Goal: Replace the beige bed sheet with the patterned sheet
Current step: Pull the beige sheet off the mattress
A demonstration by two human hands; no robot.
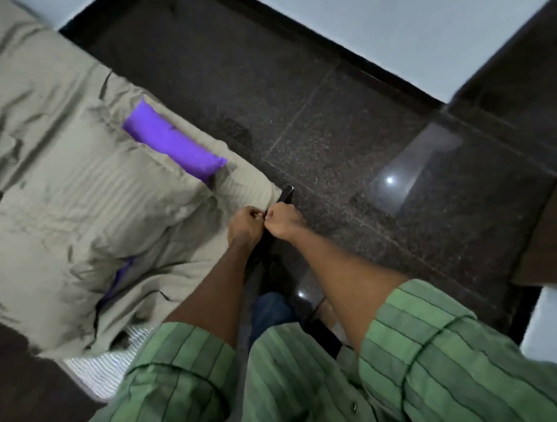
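The beige bed sheet [65,193] lies crumpled over the bed on the left, bunched in folds. A purple pillow [173,142] shows through a gap in the folds, and a second purple patch [120,276] peeks out lower down. My left hand [244,226] and my right hand [284,221] meet at the bed's right edge, both with fingers curled, pinching the sheet's edge near the dark bed corner [286,193]. A white striped mattress surface [99,371] is bared at the bottom left. No patterned sheet is in view.
Dark polished granite floor [331,130] runs along the bed's right side. A dark wooden furniture piece [543,233] stands at the right. Pale walls [390,23] border the floor at the top. My green striped sleeves fill the bottom.
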